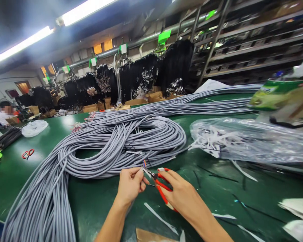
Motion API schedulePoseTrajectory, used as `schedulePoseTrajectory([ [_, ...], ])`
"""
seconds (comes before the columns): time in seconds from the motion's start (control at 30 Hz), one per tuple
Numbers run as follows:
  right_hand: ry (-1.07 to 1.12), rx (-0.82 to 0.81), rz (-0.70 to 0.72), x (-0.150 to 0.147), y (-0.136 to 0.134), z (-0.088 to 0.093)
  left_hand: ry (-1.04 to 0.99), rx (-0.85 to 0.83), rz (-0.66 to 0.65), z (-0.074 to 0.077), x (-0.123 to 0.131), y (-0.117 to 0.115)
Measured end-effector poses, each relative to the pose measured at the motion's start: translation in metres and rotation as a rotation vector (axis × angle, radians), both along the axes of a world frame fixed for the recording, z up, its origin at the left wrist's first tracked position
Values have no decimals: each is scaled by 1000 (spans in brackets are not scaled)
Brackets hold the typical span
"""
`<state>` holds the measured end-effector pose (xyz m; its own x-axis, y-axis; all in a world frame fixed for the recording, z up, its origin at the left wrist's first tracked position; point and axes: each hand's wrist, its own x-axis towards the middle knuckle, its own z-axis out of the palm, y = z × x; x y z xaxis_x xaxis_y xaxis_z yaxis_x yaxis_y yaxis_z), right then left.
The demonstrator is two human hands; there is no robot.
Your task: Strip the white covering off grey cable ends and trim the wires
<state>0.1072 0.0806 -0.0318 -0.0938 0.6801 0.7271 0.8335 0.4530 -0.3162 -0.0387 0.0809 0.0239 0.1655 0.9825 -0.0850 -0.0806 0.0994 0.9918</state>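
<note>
My left hand (130,184) is closed in a pinch on the end of a grey cable (144,165), where thin coloured wires stick out. My right hand (183,195) grips red-handled scissors (159,186), whose blades point left at that cable end. Both hands hover low over the green table (96,201). A large bundle of grey cables (111,144) lies coiled just beyond my hands and runs off toward the lower left and the far right.
A clear plastic bag of white cable ties (242,139) lies at right. Loose white strips (161,220) and black offcuts litter the near table. Spare red scissors (27,153) lie at left. Black cable bundles (146,74) hang behind; a person (5,112) sits far left.
</note>
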Motion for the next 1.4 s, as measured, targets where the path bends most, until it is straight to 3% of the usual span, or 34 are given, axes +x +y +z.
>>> schedulePoseTrajectory([
  [0.17,-36,-139,-31,-3,-9,13,24,-4,-7,-2,1,0],
  [0.37,264,-299,90,-17,-13,21,-28,45,36,2,3,-1],
  [0.5,263,-248,77,-16,-11,18,57,125,81,3,5,-5],
  [0.73,11,-87,-52,-7,-7,13,257,246,72,-2,4,-8],
  [0.87,-121,-19,-142,-10,-12,17,247,214,32,0,3,-9],
  [1.0,-125,-26,-139,-11,-16,21,196,135,-6,6,2,-10],
  [1.17,86,-180,-14,-11,-16,23,124,75,5,5,1,-7],
  [1.4,946,-338,86,-11,-12,40,126,137,43,0,5,-7],
])
